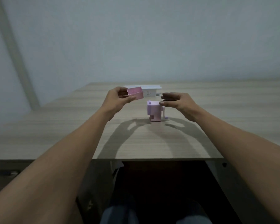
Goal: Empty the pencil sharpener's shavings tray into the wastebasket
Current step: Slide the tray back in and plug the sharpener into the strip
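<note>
The left hand [118, 98] is pinching the pink shavings tray [135, 93] between thumb and fingers, lifting it clear of the desk [152, 139], apparently so it can be carried to a wastebasket, which is not showing. The right hand [176, 102] is hovering, fingers loosely spread and empty, just above the lilac pencil sharpener [154, 111], likely steadying it; the tray is appearing as a small open-topped box, its contents too blurred to judge.

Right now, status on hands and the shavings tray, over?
Left hand holds shavings tray clear of the sharpener. Right hand open, hovering above sharpener. No wastebasket in view. Power strip behind; path clear.
</note>
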